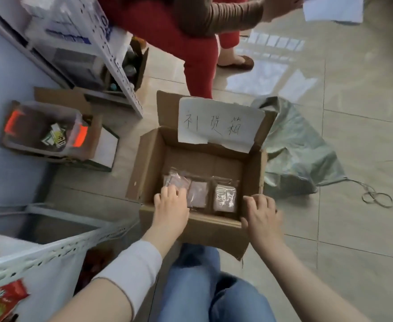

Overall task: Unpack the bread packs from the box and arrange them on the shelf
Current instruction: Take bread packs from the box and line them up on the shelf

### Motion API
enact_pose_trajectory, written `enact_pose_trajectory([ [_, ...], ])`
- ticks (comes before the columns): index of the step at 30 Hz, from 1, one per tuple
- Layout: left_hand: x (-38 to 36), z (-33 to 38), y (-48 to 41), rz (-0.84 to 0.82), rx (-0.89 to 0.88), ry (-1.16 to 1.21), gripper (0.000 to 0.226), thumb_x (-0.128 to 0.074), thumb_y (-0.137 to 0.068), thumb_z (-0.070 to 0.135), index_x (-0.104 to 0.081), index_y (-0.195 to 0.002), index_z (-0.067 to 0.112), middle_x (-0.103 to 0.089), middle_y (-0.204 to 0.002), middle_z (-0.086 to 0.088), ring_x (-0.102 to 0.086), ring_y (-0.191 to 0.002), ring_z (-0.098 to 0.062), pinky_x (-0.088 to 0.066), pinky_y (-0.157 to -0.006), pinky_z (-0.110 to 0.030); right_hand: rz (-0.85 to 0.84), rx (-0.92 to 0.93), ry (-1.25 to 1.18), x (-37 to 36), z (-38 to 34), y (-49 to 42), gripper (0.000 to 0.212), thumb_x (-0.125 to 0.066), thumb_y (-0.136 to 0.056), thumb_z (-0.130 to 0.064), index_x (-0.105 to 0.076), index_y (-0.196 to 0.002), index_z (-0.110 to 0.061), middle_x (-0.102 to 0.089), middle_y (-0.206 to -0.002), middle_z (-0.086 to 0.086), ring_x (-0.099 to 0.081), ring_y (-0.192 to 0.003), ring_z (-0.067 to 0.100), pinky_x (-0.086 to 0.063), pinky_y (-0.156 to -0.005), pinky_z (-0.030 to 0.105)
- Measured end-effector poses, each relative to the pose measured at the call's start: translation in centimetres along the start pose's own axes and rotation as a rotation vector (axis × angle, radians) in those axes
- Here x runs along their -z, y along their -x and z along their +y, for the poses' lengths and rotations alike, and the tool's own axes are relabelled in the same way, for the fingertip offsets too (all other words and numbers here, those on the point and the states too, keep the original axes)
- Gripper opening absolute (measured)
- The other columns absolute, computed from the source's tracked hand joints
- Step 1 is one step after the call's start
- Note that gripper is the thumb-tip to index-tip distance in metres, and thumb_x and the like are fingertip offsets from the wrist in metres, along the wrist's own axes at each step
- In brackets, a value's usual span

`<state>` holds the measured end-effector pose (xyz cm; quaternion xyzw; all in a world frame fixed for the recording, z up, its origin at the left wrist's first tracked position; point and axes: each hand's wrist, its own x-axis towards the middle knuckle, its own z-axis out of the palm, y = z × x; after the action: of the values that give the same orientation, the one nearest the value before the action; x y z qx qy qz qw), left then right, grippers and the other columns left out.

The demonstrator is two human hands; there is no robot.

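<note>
The box (147, 159) stood open on the floor before the crouching person, flaps up, so both hands could reach in. Three bread packs (199, 194) lay flat in a row on its bottom, against the near wall. The left hand (171, 205) was down inside, its fingers rather straight and lying on the leftmost pack, probably to take it first. The right hand (261, 214) lay over the near right corner, I think to steady the box; whether it really gripped, I could not tell. The shelf (58, 248) waited at the left.
</note>
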<state>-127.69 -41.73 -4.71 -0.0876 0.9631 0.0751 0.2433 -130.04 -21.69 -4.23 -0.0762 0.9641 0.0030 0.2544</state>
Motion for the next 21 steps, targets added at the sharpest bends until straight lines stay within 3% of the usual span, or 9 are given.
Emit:
enact_pose_trajectory([
  [4, -6.5, -0.7, -7.4, -0.082, 0.106, 0.071, 0.043, -0.054, -0.088, 0.033, -0.042, -0.126, 0.015, -0.045, -0.128, -0.009, -0.040, -0.119, -0.026, -0.035, -0.097, -0.038, -0.113, -0.104, -0.114, -6.4, -1.1, -6.8, 0.055, -0.055, -0.086, -0.038, -0.033, -0.134, -0.022, -0.038, -0.131, 0.003, -0.037, -0.119, 0.024, -0.041, -0.090, 0.037],
  [8, -12.6, -2.0, -13.6, -0.151, 0.276, 0.146, 0.062, -0.058, -0.085, 0.029, -0.028, -0.136, 0.012, -0.034, -0.137, -0.017, -0.032, -0.125, -0.033, -0.032, -0.101, -0.046, -0.249, -0.313, -0.260, -12.9, -1.5, -12.6, 0.064, -0.059, -0.085, -0.031, -0.027, -0.136, -0.011, -0.035, -0.132, 0.013, -0.037, -0.121, 0.031, -0.042, -0.093, 0.044],
  [14, -17.6, -4.2, -18.8, -0.077, 0.617, 0.455, 0.071, -0.064, -0.082, 0.030, -0.022, -0.135, 0.007, -0.027, -0.141, -0.020, -0.027, -0.130, -0.037, -0.034, -0.099, -0.049, -0.354, -0.720, -0.607, -20.1, -2.2, -17.9, 0.079, -0.057, -0.089, -0.025, -0.005, -0.147, -0.010, -0.022, -0.145, 0.022, -0.025, -0.133, 0.039, -0.028, -0.106, 0.047],
  [17, -18.6, -4.6, -18.8, -0.021, 0.603, 0.540, 0.073, -0.068, -0.079, 0.023, -0.025, -0.137, 0.010, -0.030, -0.140, -0.019, -0.029, -0.129, -0.037, -0.032, -0.102, -0.046, -0.340, -0.999, -0.787, -21.8, -2.1, -19.4, 0.069, -0.054, -0.090, -0.024, -0.015, -0.145, -0.009, -0.028, -0.144, 0.024, -0.028, -0.133, 0.040, -0.026, -0.107, 0.045],
  [21, -17.8, -5.0, -18.3, 0.044, 0.642, 0.594, 0.075, -0.072, -0.076, 0.017, -0.028, -0.137, 0.012, -0.035, -0.137, -0.019, -0.032, -0.128, -0.036, -0.031, -0.103, -0.042, -0.380, -1.002, -0.749, -21.7, -1.7, -18.8, 0.061, -0.062, -0.082, -0.028, -0.034, -0.129, 0.000, -0.049, -0.130, 0.025, -0.045, -0.121, 0.042, -0.037, -0.102, 0.043],
])
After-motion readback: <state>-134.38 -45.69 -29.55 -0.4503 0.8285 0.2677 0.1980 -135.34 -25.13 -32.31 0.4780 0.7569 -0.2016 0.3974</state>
